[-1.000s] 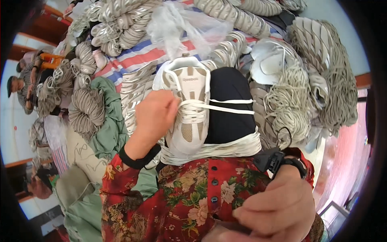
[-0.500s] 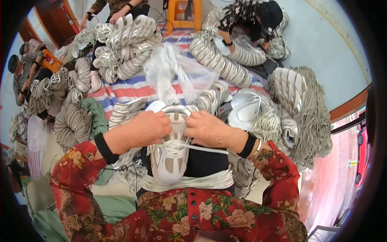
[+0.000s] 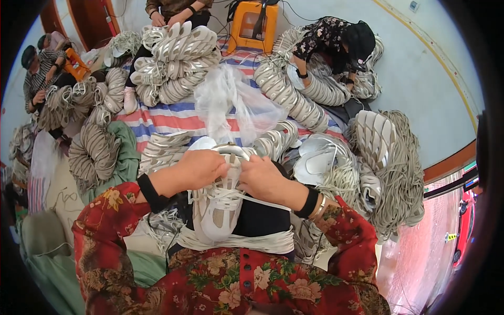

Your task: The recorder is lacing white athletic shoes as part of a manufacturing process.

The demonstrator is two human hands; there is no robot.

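A white and beige shoe upper lies over my lap, toe toward me, with white lace crossing its front. My left hand is closed in a pinch at the left edge of its opening. Opposite it, the bent fingers of my right hand close on the right edge. Whether lace is also between the fingertips is hidden. One loose lace end trails out below my right hand. Across my waist lies a bundle of white laces, over dark cloth.
Stacked shoe uppers lie ahead on a striped sheet, beside clear plastic. A hank of grey laces and more uppers stand at right. Co-workers handle uppers farther back, near an orange stool. Green cloth lies left.
The view has shifted, so the background sits lower and slightly right. Both hands stay at the upper's opening; my right hand has come slightly closer to the left and turned a little.
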